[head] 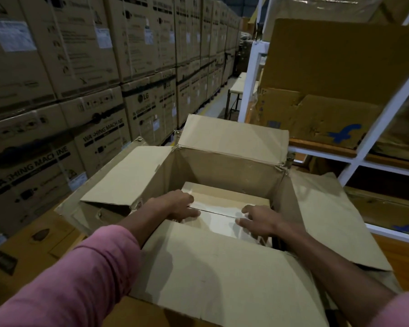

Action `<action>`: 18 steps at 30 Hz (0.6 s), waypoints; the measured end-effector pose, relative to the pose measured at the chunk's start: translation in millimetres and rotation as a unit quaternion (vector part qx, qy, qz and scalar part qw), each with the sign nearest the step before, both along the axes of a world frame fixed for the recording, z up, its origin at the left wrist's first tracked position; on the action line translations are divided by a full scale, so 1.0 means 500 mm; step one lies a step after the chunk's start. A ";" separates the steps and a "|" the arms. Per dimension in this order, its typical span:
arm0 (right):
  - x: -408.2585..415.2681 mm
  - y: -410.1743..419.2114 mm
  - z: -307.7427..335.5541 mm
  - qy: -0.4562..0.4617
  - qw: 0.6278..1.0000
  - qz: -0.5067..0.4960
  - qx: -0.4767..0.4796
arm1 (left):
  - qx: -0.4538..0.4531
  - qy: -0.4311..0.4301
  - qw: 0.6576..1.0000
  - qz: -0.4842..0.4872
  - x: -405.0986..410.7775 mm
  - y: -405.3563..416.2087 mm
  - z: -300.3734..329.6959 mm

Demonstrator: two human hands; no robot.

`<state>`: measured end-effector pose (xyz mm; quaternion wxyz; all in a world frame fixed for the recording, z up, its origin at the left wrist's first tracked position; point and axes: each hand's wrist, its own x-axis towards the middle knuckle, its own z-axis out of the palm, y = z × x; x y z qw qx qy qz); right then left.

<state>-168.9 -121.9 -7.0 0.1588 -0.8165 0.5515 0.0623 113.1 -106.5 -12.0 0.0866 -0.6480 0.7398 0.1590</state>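
Note:
A large brown cardboard carton (224,161) stands open in front of me, its four flaps folded outward. Inside it lies a smaller flat box (213,197) with a taped seam across its top. My left hand (177,206) is inside the carton, fingers curled over the left end of the small box. My right hand (260,220) lies on the right part of the small box with fingers spread and fairly straight. Both forearms reach over the near flap (222,272); pink sleeves cover the upper arms.
Stacked washing-machine cartons (57,114) form a wall on the left. A white metal rack (368,128) with brown boxes (328,79) stands on the right. An aisle with a small table (239,86) runs between them. Another carton (33,251) sits under my left arm.

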 end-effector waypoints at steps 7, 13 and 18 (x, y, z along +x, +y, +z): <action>0.028 0.028 0.062 -0.143 0.989 0.034 -0.018 | -0.081 0.055 0.995 0.007 -0.022 0.008 0.023; 0.026 0.021 0.052 -0.058 0.996 0.070 0.025 | -0.002 0.035 0.999 -0.004 -0.072 0.018 0.013; 0.014 0.017 -0.007 0.002 0.995 0.066 0.080 | 0.041 0.006 0.999 -0.014 -0.080 0.029 0.009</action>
